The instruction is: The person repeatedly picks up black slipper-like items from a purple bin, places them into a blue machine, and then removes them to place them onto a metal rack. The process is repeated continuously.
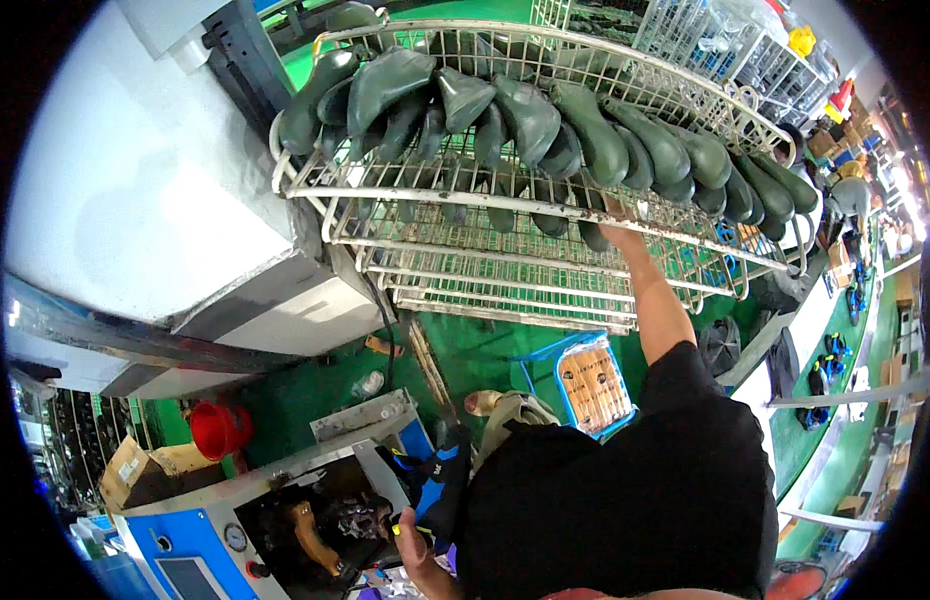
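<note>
My right hand (615, 226) reaches forward to the wire rack (465, 200), at the level just under its top row. It is right beside a dark green shoe last (591, 234), but the rack's rail and the lasts hide its fingers. Many more green shoe lasts (530, 115) lie side by side along the top shelf. Low at the left of my body, my left hand (417, 552) is closed on a black and blue shoe upper (440, 490) with a small yellow tab, held close to an open machine bay (320, 525).
A blue crate (595, 385) with a brown printed package stands on the green floor under my right arm. A red bucket (221, 430) and an open cardboard box (145, 470) are at the left. A white machine housing (155, 180) borders the rack. Shoes line a bench at the right.
</note>
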A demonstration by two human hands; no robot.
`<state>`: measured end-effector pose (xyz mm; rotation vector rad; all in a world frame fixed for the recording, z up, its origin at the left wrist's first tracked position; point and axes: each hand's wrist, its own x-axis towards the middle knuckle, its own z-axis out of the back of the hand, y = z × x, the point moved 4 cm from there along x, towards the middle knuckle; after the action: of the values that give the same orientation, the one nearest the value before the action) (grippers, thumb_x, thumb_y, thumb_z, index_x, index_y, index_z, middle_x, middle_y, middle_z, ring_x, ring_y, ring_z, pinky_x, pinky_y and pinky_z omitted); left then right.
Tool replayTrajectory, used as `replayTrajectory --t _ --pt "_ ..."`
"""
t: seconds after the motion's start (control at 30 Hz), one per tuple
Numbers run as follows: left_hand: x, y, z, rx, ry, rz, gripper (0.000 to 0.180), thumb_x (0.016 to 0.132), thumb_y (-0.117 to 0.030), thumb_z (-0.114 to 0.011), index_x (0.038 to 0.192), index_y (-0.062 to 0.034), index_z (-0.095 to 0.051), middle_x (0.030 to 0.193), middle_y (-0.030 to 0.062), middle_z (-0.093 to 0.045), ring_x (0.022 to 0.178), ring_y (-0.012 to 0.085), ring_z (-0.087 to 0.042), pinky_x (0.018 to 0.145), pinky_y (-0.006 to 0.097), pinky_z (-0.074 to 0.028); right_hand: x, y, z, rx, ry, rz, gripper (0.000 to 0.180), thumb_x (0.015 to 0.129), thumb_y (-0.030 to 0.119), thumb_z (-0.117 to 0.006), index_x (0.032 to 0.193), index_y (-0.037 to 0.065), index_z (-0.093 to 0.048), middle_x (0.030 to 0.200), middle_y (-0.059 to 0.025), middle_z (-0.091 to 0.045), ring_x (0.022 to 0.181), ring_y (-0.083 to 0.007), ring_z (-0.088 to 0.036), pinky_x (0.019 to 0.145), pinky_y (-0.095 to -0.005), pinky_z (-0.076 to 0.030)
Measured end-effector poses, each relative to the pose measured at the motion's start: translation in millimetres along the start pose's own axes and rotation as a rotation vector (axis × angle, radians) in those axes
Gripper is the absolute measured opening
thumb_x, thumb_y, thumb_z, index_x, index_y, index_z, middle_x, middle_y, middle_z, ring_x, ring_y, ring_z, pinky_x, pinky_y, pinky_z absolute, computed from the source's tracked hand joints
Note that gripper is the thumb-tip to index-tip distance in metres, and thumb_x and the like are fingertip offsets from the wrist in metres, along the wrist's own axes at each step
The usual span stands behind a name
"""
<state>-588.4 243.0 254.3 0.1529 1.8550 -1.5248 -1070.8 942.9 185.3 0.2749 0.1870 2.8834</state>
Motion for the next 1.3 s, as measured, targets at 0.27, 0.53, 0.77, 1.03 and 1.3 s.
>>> replayTrajectory --t 0.27,0.53,0.77,1.03,1.3 --pt "-19.8 54.7 36.8 -0.151 -0.359 0.222 0.052 0.087 -0.031 -0.078 0.126 0.0005 -0.063 0.122 0.0064 -0.061 0.114 0.0204 -0.056 0.100 0.037 -0.044 24.1 52.7 15.8 0.439 0.240 -0.083 0.050 0.103 0.030 -0.058 0.148 0.011 -0.051 0.152 -0.0174 -0.051 0.142 -0.0349 -0.046 0.111 -0.0498 -0.043" --pt "-235.9 164.1 108.2 -0.866 -0.731 -0.132 0.042 0.082 -0.023 -0.080 0.117 -0.0029 -0.067 0.090 0.0036 -0.067 0.073 0.0160 -0.065 0.065 0.033 -0.054 -159.9 298.0 20.6 0.059 -0.327 0.443 0.050 0.100 0.036 -0.060 0.136 0.002 -0.061 0.147 -0.0218 -0.053 0.136 -0.0412 -0.048 0.115 -0.0521 -0.036" --pt "-408.4 245.5 124.3 -0.258 -1.125 0.064 0.060 0.084 -0.028 -0.078 0.133 0.0039 -0.063 0.131 0.0167 -0.067 0.132 0.0321 -0.055 0.108 0.043 -0.043 -350.5 524.2 65.4 0.482 0.769 1.087 0.040 0.103 0.022 -0.062 0.134 -0.003 -0.062 0.127 -0.0138 -0.068 0.114 -0.0194 -0.064 0.100 -0.0334 -0.049" --pt "-370.0 395.4 145.9 0.392 -1.453 0.797 0.049 0.073 -0.051 -0.082 0.106 -0.0143 -0.077 0.127 0.0263 -0.056 0.131 0.0453 -0.044 0.113 0.055 -0.035 -502.5 620.0 76.3 0.486 1.117 1.520 0.041 0.101 0.017 -0.064 0.138 0.000 -0.061 0.123 -0.0139 -0.072 0.104 -0.0185 -0.069 0.092 -0.0317 -0.054" --pt "-421.3 395.3 22.4 0.259 -1.619 0.713 0.040 0.067 -0.045 -0.078 0.091 -0.0139 -0.079 0.099 0.0140 -0.067 0.108 0.0339 -0.061 0.096 0.046 -0.050 -573.3 639.7 112.7 0.095 1.100 1.799 0.042 0.101 0.015 -0.062 0.139 -0.003 -0.058 0.131 -0.0177 -0.068 0.119 -0.0261 -0.066 0.101 -0.0357 -0.050"
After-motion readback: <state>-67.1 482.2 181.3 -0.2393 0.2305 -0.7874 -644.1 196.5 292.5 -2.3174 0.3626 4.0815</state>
